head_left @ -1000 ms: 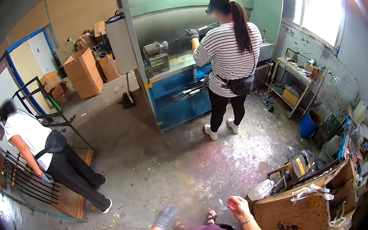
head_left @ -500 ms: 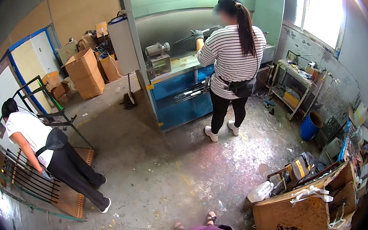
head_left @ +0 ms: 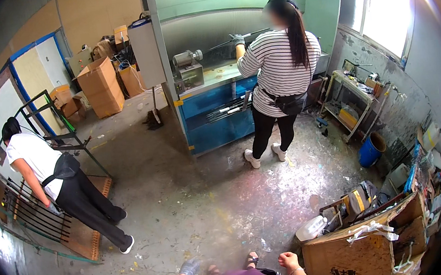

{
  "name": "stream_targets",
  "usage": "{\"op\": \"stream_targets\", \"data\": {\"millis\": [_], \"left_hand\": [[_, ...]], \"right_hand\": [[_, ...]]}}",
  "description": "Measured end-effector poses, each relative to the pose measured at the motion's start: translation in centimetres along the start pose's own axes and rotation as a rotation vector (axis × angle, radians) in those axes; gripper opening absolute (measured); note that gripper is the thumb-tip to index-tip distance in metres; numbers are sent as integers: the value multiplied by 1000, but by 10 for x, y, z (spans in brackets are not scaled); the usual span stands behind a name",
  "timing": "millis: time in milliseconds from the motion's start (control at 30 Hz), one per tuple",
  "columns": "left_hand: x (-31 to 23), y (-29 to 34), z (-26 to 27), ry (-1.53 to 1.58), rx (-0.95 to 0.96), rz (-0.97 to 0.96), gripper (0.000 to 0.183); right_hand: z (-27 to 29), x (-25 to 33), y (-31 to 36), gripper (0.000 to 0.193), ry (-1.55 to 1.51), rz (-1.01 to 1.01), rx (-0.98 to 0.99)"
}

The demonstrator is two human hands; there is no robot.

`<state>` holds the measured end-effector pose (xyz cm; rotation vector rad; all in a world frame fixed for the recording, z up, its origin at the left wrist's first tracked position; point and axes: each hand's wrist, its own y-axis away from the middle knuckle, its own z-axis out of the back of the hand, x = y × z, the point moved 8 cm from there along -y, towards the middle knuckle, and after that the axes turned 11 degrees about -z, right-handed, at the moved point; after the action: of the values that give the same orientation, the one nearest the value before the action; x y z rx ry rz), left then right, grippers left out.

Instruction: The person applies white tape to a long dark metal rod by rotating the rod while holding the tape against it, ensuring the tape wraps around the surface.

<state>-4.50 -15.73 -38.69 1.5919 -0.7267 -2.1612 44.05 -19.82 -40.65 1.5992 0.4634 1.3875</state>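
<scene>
My left hand (head_left: 189, 268), in a grey glove, hangs in front of me at the lower middle. Its fingers are loosely stretched, and I see nothing in it. Bare, with fingers curled in, my right hand (head_left: 289, 260) is just left of the cardboard box (head_left: 348, 255); no object shows in it. Neither hand touches anything visible. Ahead, a person in a striped shirt (head_left: 286, 58) holds a long thin dark rod (head_left: 252, 33) with a gloved hand at the green booth (head_left: 207, 7).
At left a person in white (head_left: 43, 161) bends over a metal rack (head_left: 88, 186) with several dark rods. A white plastic jug (head_left: 312, 228) stands by the box. A blue bin (head_left: 372, 149) and a small shelf (head_left: 348, 100) line the right wall. Stained concrete floor (head_left: 174, 207) lies between.
Both my hands have risen into fuller view from the lower edge, the right one moving up and left. The striped-shirt person's hand and rod have shifted slightly.
</scene>
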Motion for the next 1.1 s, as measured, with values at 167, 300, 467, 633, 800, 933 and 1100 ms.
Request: {"op": "stream_targets", "data": {"millis": [167, 300, 467, 633, 800, 933, 1100], "left_hand": [[8, -7, 3, -115, 32, -173, 23], [56, 14, 7, -698, 221, -171, 23], [106, 38, 14, -953, 387, 1, 23], [122, 32, 12, -806, 294, 81, 26], [109, 7, -10, -299, 72, 107, 27], [29, 9, -30, 165, -38, 134, 19], [51, -19, -22, -89, -44, -9, 22]], "right_hand": [[-6, 20, 2, 13, 17, 11, 11], [4, 11, -1, 11, -11, -51, 29], [15, 5, -14, 9, -103, -121, 59], [8, 48, -29, 14, -15, -77, 59], [-20, 118, -48, 19, 22, 51, 122], [-60, 226, -37, 24, 1, 229, 232], [-143, 428, 38, 42, -48, 519, 318]]}}
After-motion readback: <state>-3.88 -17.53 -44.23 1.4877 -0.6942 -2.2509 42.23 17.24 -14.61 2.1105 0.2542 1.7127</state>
